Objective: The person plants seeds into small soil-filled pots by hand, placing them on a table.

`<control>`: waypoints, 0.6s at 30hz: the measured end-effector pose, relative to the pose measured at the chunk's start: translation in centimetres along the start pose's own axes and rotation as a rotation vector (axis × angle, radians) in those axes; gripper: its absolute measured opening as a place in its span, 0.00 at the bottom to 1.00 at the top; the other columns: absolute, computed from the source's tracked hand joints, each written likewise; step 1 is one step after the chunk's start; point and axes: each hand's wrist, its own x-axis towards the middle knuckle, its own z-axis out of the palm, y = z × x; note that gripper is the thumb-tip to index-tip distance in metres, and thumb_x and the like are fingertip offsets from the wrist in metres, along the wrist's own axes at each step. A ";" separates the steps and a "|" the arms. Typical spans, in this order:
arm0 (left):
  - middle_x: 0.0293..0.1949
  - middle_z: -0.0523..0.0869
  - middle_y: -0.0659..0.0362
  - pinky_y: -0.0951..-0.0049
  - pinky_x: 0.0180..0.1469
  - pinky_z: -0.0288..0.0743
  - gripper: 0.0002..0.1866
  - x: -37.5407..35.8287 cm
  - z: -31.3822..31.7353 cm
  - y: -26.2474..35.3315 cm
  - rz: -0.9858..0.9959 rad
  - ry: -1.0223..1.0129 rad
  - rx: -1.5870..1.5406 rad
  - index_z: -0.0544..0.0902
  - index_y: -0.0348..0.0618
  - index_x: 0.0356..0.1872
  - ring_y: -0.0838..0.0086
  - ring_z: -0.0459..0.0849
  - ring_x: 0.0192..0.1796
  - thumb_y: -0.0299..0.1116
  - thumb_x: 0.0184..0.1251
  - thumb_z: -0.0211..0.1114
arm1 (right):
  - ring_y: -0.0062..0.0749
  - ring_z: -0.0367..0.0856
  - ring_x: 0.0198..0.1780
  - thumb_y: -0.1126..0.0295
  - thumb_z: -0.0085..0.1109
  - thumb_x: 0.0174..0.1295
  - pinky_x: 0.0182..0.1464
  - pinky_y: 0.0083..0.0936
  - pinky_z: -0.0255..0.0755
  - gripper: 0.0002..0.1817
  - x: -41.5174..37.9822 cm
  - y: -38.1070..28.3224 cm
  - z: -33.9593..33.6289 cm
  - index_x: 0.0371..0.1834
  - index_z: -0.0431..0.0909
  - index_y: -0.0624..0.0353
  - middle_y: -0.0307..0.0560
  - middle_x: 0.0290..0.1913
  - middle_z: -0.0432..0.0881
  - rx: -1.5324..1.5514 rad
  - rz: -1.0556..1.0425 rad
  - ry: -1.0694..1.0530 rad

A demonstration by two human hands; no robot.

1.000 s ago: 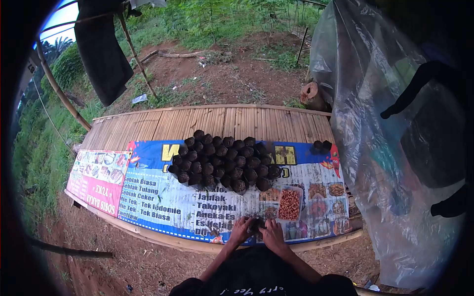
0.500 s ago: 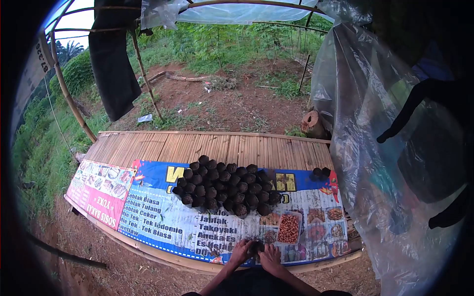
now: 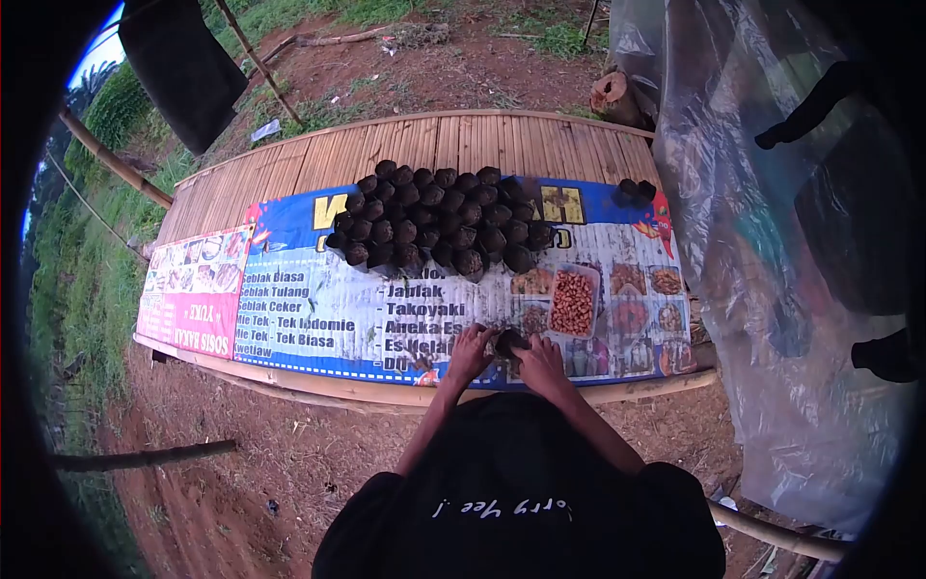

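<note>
Two hands, one dark bag (image 3: 508, 344) between them near the worktop's (image 3: 405, 150) front edge. Left hand (image 3: 469, 353) at its side, right hand (image 3: 542, 365) at its top; can't tell how tightly either closes. One clear plastic tub (image 3: 596, 307) of reddish seeds (image 3: 573, 304) just beyond. Thirty-odd roundish, soil-dark pots (image 3: 468, 262) clustered, two apart. Slatted bamboo worktop, two printed sheets (image 3: 357, 289).

Glossy wrinkled plastic sheet (image 3: 714, 405), ridged bamboo tabletop (image 3: 318, 164), scuffed banner (image 3: 338, 289), clear plastic tub (image 3: 596, 280), matt dark pots (image 3: 434, 217)
</note>
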 end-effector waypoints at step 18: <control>0.21 0.84 0.49 0.54 0.40 0.75 0.13 0.6 -3.1 5.6 -0.211 0.051 -0.026 0.81 0.40 0.29 0.52 0.85 0.28 0.40 0.66 0.63 | 0.55 0.84 0.37 0.61 0.59 0.66 0.39 0.45 0.76 0.14 1.5 2.0 0.9 0.37 0.77 0.62 0.59 0.31 0.84 0.453 0.184 0.175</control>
